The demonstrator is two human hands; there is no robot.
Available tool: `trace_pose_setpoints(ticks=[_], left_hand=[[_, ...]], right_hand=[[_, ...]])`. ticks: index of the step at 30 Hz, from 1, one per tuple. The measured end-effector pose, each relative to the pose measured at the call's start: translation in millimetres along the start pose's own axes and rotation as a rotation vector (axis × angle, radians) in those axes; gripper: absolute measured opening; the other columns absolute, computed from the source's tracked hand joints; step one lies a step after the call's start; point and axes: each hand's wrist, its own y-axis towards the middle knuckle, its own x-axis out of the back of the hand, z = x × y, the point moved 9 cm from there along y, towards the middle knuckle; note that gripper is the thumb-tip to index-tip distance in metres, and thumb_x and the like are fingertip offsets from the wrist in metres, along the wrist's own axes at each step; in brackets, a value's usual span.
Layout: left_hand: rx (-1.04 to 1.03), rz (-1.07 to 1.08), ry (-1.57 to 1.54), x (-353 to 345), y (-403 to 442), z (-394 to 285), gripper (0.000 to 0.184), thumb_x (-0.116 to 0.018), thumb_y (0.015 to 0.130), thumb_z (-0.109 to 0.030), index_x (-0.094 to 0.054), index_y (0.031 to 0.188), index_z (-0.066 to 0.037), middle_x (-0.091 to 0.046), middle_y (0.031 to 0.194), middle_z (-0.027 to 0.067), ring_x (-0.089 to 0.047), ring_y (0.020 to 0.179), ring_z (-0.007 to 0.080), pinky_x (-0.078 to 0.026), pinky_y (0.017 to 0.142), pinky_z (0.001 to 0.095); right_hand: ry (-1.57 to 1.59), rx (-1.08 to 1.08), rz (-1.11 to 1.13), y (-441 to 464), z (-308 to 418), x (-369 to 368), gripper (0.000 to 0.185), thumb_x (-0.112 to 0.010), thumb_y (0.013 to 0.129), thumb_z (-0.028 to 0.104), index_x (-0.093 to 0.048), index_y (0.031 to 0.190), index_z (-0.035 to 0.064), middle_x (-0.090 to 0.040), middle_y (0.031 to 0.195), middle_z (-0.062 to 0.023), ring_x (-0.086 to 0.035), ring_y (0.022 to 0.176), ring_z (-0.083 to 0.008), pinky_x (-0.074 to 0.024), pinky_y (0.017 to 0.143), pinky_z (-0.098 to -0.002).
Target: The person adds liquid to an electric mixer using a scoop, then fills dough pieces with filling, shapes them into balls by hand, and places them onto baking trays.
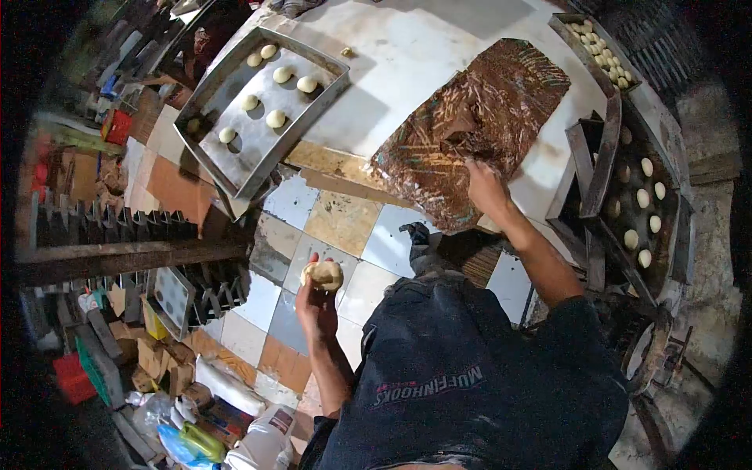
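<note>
A flattened piece of pale dough [325, 275] rests in my left hand [316, 305], fingers curled around it, raised over the tiled floor. Out at the table, my right hand [487, 188] has its fingers drawn together at the surface of a wide slab of brown paste [513, 98]. The paste lies on a sheet and is streaked with scrape marks, with a loose lump near its middle. The fingertips touch the paste; how much they pinch is hard to see. To the left, a metal tray [262, 168] holds several round dough balls [276, 119].
The pale worktable [392, 78] carries the paste and tray. On the right are a dark tray [670, 168] with several dough balls and a farther tray [583, 23] full of them. A metal rack [117, 254] stands left; boxes, bags and a white bucket [266, 439] crowd the lower left floor.
</note>
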Motion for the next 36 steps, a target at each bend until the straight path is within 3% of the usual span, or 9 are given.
trace_pose_setpoints(ticks=[4, 6, 7, 12, 16, 26, 28, 32, 36], left_hand=[[0.004, 0.104, 0.052, -60, 36, 5, 0.055, -0.049, 0.092, -0.030, -0.038, 0.135, 0.002, -0.051, 0.126, 0.0204, -0.053, 0.116, 0.0279, -0.044, 0.098, 0.0370], [0.043, 0.116, -0.030, -93, 50, 14, 0.057, -0.051, 0.090, -0.028, -0.037, 0.135, 0.004, -0.051, 0.126, 0.0217, -0.053, 0.115, 0.0285, -0.043, 0.099, 0.0367], [0.061, 0.128, -0.025, -106, 57, 19, 0.057, -0.051, 0.089, -0.027, -0.036, 0.136, 0.004, -0.051, 0.126, 0.0206, -0.053, 0.115, 0.0280, -0.043, 0.099, 0.0361], [0.051, 0.090, 0.113, -137, 93, 54, 0.045, -0.046, 0.095, -0.023, -0.041, 0.135, -0.001, -0.054, 0.126, 0.0123, -0.053, 0.116, 0.0211, -0.046, 0.095, 0.0336], [0.303, 0.139, 0.012, -213, 86, 88, 0.045, -0.041, 0.097, -0.026, -0.043, 0.133, 0.001, -0.054, 0.124, 0.0157, -0.053, 0.113, 0.0239, -0.043, 0.098, 0.0357], [0.204, 0.194, -0.199, -199, 76, 78, 0.042, -0.043, 0.097, -0.028, -0.047, 0.128, 0.000, -0.054, 0.125, 0.0147, -0.052, 0.117, 0.0248, -0.039, 0.103, 0.0361], [0.163, 0.197, -0.220, -192, 64, 60, 0.044, -0.044, 0.096, -0.029, -0.047, 0.128, 0.000, -0.055, 0.124, 0.0148, -0.052, 0.117, 0.0249, -0.040, 0.102, 0.0355], [0.127, 0.318, -0.204, -179, 22, 36, 0.043, -0.046, 0.095, -0.020, -0.043, 0.133, -0.001, -0.054, 0.125, 0.0145, -0.052, 0.116, 0.0228, -0.040, 0.101, 0.0350], [-0.569, 0.333, 0.515, -146, -34, -11, 0.078, -0.052, 0.087, -0.004, -0.002, 0.146, 0.002, -0.016, 0.149, 0.0204, -0.029, 0.134, 0.0337, -0.027, 0.108, 0.0390]], right_hand=[[0.229, 0.105, -0.041, 23, 17, 31, 0.018, -0.047, 0.087, 0.001, -0.061, 0.098, -0.0020, -0.054, 0.055, -0.0103, -0.054, 0.052, -0.0356, -0.0400, 0.049, -0.0460], [1.021, -0.761, 0.779, -9, -6, -24, 0.019, -0.048, 0.094, 0.011, -0.063, 0.095, -0.0003, -0.044, 0.051, 0.0000, -0.038, 0.039, -0.0133, -0.0274, 0.036, -0.0311], [0.979, -0.623, 0.725, -5, -4, -24, 0.020, -0.052, 0.091, 0.016, -0.065, 0.090, 0.0012, -0.040, 0.051, 0.0052, -0.033, 0.042, -0.0044, -0.0256, 0.035, -0.0243], [1.353, -0.434, 0.678, -7, 24, 14, 0.017, -0.052, 0.092, 0.011, -0.063, 0.094, -0.0020, -0.044, 0.055, 0.0008, -0.038, 0.045, -0.0088, -0.0333, 0.043, -0.0255], [0.810, 0.190, -0.080, -2, 47, 91, 0.020, -0.056, 0.084, 0.002, -0.065, 0.100, -0.0022, -0.050, 0.066, -0.0119, -0.052, 0.057, -0.0253, -0.0403, 0.053, -0.0354], [0.036, 0.005, 0.127, -71, -47, 35, 0.036, -0.057, 0.082, 0.014, -0.063, 0.116, 0.0083, -0.056, 0.086, -0.0150, -0.059, 0.078, -0.0293, -0.0474, 0.068, -0.0389], [-0.259, 0.434, -0.112, -80, 2, 43, 0.032, -0.060, 0.083, 0.019, -0.064, 0.111, 0.0050, -0.057, 0.100, -0.0166, -0.060, 0.088, -0.0336, -0.0491, 0.078, -0.0407], [1.304, -0.087, 0.092, -38, 124, 69, 0.028, -0.066, 0.086, 0.022, -0.066, 0.099, -0.0028, -0.054, 0.113, -0.0117, -0.061, 0.094, -0.0208, -0.0541, 0.075, -0.0336], [0.810, 0.243, -0.056, -49, 247, 136, 0.035, -0.075, 0.074, 0.019, -0.063, 0.097, -0.0050, -0.053, 0.112, -0.0162, -0.063, 0.087, -0.0258, -0.0527, 0.070, -0.0337]])
